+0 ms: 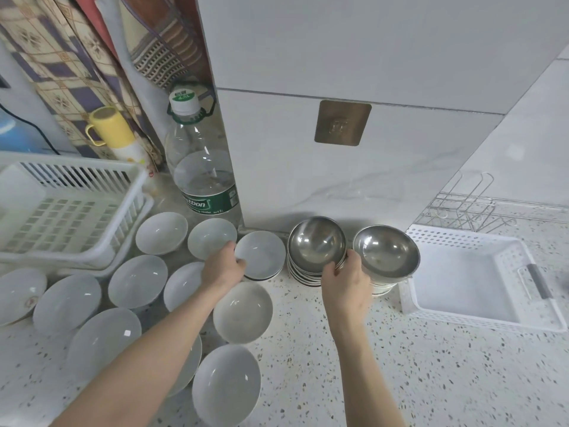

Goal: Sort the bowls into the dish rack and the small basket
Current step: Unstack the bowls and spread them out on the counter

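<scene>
Left grip pinches white bowl; right grip clasps steel stack, fingertips hidden.

Single head view, wide-angle, looking steeply down, close over countertop.

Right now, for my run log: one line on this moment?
left hand: grips white bowl | right hand: grips steel bowl stack | dish rack, small basket: no bowls
</scene>
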`<control>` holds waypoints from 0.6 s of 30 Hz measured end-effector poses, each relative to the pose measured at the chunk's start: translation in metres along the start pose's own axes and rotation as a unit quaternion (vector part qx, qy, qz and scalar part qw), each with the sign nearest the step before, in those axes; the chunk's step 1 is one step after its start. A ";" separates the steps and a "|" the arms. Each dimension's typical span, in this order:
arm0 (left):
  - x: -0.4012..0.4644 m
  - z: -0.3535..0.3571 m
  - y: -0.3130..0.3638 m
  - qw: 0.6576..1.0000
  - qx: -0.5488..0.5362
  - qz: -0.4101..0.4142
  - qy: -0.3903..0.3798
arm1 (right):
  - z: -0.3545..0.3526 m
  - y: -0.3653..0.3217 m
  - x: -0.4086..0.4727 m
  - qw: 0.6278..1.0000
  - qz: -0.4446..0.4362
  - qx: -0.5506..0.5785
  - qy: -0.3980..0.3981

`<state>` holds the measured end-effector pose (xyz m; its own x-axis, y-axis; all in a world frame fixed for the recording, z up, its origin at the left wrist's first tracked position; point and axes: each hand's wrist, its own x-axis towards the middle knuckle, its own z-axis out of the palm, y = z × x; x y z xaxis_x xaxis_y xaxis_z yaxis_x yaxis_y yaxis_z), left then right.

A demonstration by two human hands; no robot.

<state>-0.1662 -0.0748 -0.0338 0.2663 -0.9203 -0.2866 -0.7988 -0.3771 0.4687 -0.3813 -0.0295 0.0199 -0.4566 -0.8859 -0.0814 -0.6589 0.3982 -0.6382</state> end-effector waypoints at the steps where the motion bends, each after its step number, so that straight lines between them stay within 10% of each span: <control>1: 0.000 0.001 0.000 1.000 0.003 0.001 0.004 | 0.001 0.000 -0.001 1.000 0.001 0.010 0.003; 18: -0.012 -0.001 -0.001 0.991 -0.067 0.067 0.091 | -0.008 -0.009 0.000 0.986 -0.077 0.102 0.104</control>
<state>-0.1681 -0.0641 -0.0295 0.2644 -0.9622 -0.0649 -0.7582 -0.2489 0.6026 -0.3802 -0.0313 0.0319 -0.4870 -0.8561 0.1732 -0.6059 0.1883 -0.7729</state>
